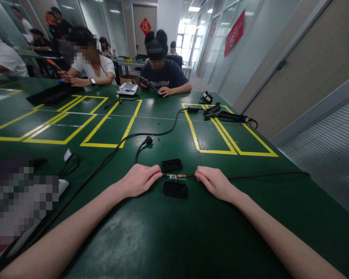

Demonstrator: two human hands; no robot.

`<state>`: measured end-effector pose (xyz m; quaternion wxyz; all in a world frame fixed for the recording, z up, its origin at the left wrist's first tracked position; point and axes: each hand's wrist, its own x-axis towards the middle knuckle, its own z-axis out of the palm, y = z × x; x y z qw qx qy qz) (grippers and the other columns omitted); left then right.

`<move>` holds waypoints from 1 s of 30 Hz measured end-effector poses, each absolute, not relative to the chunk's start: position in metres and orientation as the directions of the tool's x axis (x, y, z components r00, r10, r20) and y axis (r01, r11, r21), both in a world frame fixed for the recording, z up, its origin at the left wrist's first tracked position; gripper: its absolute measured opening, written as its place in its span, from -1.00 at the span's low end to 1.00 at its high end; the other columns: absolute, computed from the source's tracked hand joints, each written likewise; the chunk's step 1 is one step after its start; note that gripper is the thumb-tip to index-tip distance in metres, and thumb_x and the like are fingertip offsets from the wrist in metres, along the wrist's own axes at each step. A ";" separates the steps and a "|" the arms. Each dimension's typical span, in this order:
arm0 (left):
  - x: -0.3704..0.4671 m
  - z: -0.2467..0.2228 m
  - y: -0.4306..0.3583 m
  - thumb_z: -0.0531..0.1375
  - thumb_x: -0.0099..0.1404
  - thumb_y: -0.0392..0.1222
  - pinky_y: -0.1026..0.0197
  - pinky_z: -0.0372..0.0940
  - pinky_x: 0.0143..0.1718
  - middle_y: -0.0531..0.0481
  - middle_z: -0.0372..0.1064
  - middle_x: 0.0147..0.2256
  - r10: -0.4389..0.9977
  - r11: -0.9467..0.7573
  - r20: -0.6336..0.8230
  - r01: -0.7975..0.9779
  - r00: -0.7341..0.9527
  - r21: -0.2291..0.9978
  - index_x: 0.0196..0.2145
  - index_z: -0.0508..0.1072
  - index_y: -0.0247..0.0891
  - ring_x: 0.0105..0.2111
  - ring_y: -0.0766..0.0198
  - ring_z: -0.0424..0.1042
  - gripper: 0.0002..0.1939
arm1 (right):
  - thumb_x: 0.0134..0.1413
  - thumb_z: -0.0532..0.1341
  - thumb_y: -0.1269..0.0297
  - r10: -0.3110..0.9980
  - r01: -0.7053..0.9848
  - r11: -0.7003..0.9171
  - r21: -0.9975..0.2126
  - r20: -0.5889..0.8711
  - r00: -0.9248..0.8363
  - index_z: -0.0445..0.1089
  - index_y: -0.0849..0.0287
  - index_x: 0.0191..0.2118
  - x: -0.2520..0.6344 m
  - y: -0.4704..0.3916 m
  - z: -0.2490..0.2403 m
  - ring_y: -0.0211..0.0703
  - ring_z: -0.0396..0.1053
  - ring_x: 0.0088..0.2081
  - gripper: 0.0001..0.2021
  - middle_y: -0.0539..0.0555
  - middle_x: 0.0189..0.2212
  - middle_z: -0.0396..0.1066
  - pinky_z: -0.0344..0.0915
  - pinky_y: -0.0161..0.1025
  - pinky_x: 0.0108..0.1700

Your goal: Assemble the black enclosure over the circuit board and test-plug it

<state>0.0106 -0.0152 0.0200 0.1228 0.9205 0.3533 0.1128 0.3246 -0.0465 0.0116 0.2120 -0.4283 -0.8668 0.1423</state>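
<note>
Green, slightly glossy tabletop (163, 236) here, and the landmark is the small, thin circuit board (177, 177) with bits of blue and yellow on it; it sits right between the person's two hands, too tiny to make out the single parts. Left hand (141, 179) is just left of the board, grip pinched on the thin black cord (163, 175) at that end; right hand (216, 182) is just right of it, grip pinched on the black rubbery cable (267, 175), which carries on well off to the board's right.

Two black, boxy half-shells go with it, plastic by the look; the far half-shell (172, 165) lies just beyond the board, the near half-shell (175, 190) just on this side; neither is in a hand. A black plug with metal pins (148, 140) lies beyond the board and to its left, its lead dropping behind the left hand; yellow tape rectangles (218, 152) are further out past the board; straight beyond those, a co-worker in a dark T-shirt (165, 77) leans on the far edge.
</note>
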 end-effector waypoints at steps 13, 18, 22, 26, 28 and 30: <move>0.009 0.024 -0.020 -0.19 0.58 0.01 0.23 0.05 -0.44 0.11 0.13 -0.58 0.659 -0.716 0.136 0.562 0.740 0.415 -0.43 0.21 -0.20 -0.58 0.28 0.23 -0.54 | 0.52 -0.19 0.03 0.794 0.664 0.588 -0.462 0.176 -0.582 0.24 0.10 -0.44 0.323 -0.053 0.019 -0.21 0.30 -0.52 -0.48 0.01 -0.55 0.32 0.20 -0.26 -0.39; 0.011 0.025 -0.021 -0.13 0.56 -0.01 0.24 0.06 -0.46 0.10 0.16 -0.58 0.642 -0.713 0.080 0.555 0.763 0.427 -0.44 0.26 -0.20 -0.58 0.29 0.24 -0.56 | 0.52 -0.19 0.02 0.785 0.659 0.588 -0.469 0.133 -0.605 0.25 0.10 -0.45 0.323 -0.054 0.021 -0.21 0.30 -0.51 -0.47 0.01 -0.54 0.33 0.19 -0.27 -0.38; 0.012 0.026 -0.021 -0.09 0.55 0.00 0.25 0.05 -0.47 0.09 0.22 -0.58 0.658 -0.702 0.080 0.572 0.749 0.423 -0.41 0.32 -0.21 -0.58 0.29 0.27 -0.58 | 0.51 -0.13 0.04 0.779 0.647 0.595 -0.477 0.145 -0.610 0.33 0.12 -0.42 0.324 -0.054 0.020 -0.21 0.31 -0.50 -0.49 0.03 -0.51 0.38 0.20 -0.27 -0.38; 0.011 0.026 -0.020 -0.01 0.51 0.02 0.27 0.02 -0.49 0.12 0.24 -0.60 0.690 -0.678 0.117 0.581 0.714 0.450 -0.40 0.35 -0.21 -0.61 0.31 0.26 -0.61 | 0.50 -0.05 0.03 0.782 0.639 0.601 -0.480 0.188 -0.594 0.42 0.13 -0.35 0.325 -0.052 0.017 -0.20 0.36 -0.47 -0.53 0.04 -0.46 0.43 0.24 -0.26 -0.37; 0.010 0.024 -0.019 0.02 0.50 0.03 0.28 0.04 -0.48 0.12 0.28 -0.59 0.698 -0.674 0.137 0.580 0.703 0.458 -0.39 0.37 -0.22 -0.61 0.33 0.27 -0.63 | 0.49 -0.02 0.02 0.781 0.636 0.606 -0.477 0.208 -0.588 0.45 0.14 -0.33 0.325 -0.051 0.016 -0.19 0.38 -0.45 -0.54 0.05 -0.43 0.46 0.27 -0.26 -0.35; 0.009 0.023 -0.018 0.04 0.50 0.03 0.29 0.05 -0.47 0.13 0.31 -0.58 0.697 -0.679 0.153 0.576 0.700 0.456 -0.37 0.38 -0.22 -0.61 0.34 0.28 -0.64 | 0.48 0.01 0.02 0.778 0.629 0.614 -0.477 0.229 -0.586 0.46 0.14 -0.31 0.325 -0.051 0.015 -0.18 0.41 -0.42 -0.57 0.06 -0.41 0.47 0.28 -0.26 -0.34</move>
